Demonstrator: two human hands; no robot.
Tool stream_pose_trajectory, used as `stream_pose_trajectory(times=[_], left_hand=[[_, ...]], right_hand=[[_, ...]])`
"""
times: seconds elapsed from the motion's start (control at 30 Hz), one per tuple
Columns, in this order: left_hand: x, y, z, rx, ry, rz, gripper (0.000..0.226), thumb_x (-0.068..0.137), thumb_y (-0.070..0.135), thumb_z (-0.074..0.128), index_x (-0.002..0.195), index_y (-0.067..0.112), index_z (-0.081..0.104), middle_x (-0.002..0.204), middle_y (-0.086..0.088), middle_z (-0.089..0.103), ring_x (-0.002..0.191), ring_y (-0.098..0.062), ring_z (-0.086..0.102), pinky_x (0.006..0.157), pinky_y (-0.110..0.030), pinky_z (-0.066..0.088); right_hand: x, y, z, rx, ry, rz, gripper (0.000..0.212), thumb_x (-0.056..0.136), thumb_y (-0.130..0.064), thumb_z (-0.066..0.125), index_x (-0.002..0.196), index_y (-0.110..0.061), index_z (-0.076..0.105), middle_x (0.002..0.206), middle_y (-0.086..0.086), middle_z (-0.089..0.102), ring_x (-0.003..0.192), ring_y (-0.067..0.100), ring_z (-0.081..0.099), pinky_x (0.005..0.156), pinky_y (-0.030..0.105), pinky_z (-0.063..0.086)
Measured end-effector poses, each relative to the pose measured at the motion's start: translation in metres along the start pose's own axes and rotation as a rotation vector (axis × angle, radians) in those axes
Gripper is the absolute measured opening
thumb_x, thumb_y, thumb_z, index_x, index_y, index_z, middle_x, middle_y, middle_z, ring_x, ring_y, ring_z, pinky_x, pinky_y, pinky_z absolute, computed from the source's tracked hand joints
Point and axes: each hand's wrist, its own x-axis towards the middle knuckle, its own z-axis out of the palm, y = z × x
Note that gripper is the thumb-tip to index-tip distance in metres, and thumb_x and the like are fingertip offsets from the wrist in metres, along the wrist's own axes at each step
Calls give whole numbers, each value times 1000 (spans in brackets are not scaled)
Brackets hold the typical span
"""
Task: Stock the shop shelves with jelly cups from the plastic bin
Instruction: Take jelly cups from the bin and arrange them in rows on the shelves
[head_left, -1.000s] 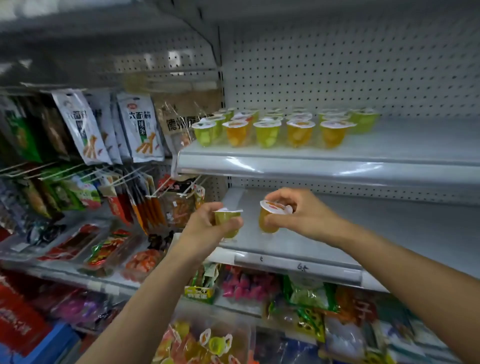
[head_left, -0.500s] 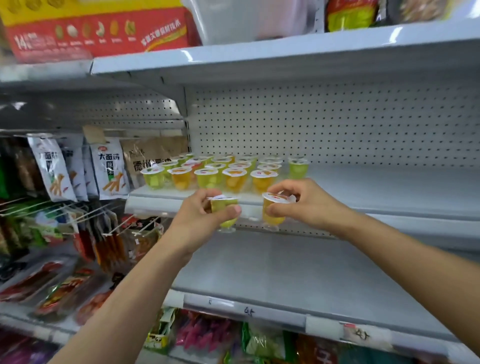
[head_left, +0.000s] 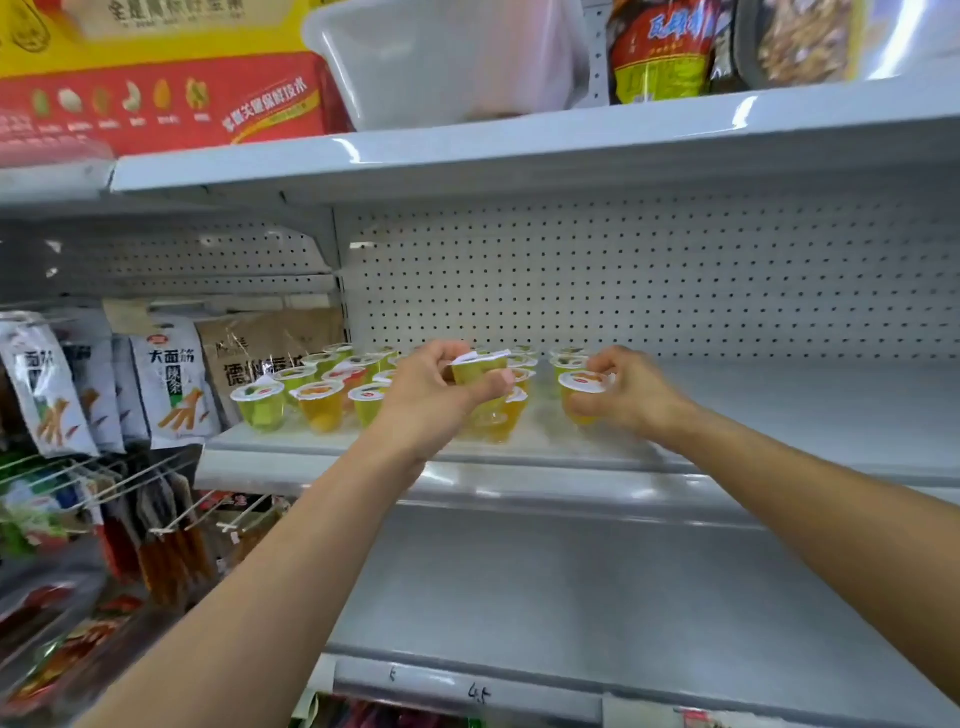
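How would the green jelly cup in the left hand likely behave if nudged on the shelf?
The green jelly cup in the left hand looks rigid: the grip leaves no visible dent. The shelved cups taper downward, so it probably tips easily. Its lid tab sticks up, likely floppy.

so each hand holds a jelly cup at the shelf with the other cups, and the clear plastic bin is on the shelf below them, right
Not quite: the head view shows the clear plastic bin on the shelf above them, not below. The rest holds: the left hand holds a green jelly cup, the right hand an orange jelly cup, by the other cups.
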Motion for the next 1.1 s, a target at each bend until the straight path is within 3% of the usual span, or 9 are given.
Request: stream_pose_trajectory(times=[0.1,0.37,0.53,0.73,0.83,0.93,1.0,1.1], left_hand=[[11,2,3,2,-9,16,55,77,28,80,125,19,53,98,6,62,81,-9,57,68,-17,45],[25,-1,0,33,-33,29,61,77,30,80,130,20,53,120,1,58,94,-1,55,67,-15,41],[29,-4,-1,19,-30,25,64,75,31,82,131,20,53,127,-2,58,110,-16,56,80,-24,45],[33,-4,0,10,-43,18,64,72,31,84,128,20,54,123,-4,62,110,-20,60,95,-33,49],[33,-3,1,7,-40,18,65,72,30,83,129,19,54,122,-4,62,108,-20,60,94,-32,49],[34,0,5,0,-41,34,64,74,30,83,130,18,53,122,-3,62,106,-18,60,84,-26,47],[34,3,10,10,-47,49,65,74,31,82,131,18,53,124,-2,60,105,-16,59,78,-22,46],[35,9,19,24,-59,78,66,77,30,80,134,18,51,128,1,56,109,-14,57,76,-18,44]], right_hand=[[13,4,5,-53,27,36,39,73,-26,79,104,-13,58,94,1,62,76,14,57,64,25,44],[32,10,16,-119,38,49,51,71,-34,79,114,-15,58,108,1,63,92,17,59,69,24,40],[30,10,15,-129,34,43,51,73,-32,78,115,-14,56,109,2,61,92,17,58,61,24,41],[30,8,14,-157,24,47,48,73,-33,78,113,-16,57,107,1,61,90,16,57,70,27,43],[30,6,11,-242,18,54,62,69,-42,78,121,-19,53,117,1,58,103,19,55,84,31,47],[20,-2,5,-397,183,-90,69,70,-50,74,128,-24,50,124,-3,52,119,19,46,96,34,35],[8,-13,1,-343,206,-222,57,74,-43,74,124,-26,53,114,-9,56,112,16,48,93,32,30],[-7,-31,-6,-62,-33,-260,52,71,-32,80,118,-23,60,97,-11,63,90,10,56,87,27,45]])
